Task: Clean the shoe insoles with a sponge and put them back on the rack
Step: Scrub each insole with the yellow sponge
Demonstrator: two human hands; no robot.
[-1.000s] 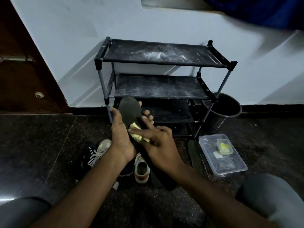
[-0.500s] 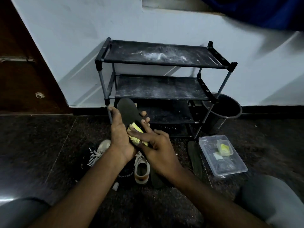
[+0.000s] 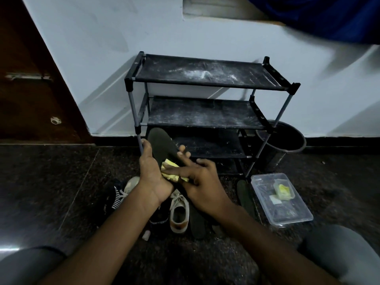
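Now you are gripping the dark insole (image 3: 161, 145) in your curled left hand (image 3: 151, 173), at six o'clock below the rack (image 3: 205, 84), while your flat, open right hand (image 3: 205, 182) is pressing the yellow sponge (image 3: 173, 177), barely shifted heelward, so scrubbing is continuing.

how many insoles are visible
3: one insole in the left hand, a second insole beside the white shoe, a third insole beside the clear box; others may hide under the arms.

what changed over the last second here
The right grip slid the sponge slightly down the insole, toward the person. Nothing was taken or let go. The left grip still holds the insole; rack, shoes, box and bin stayed put.
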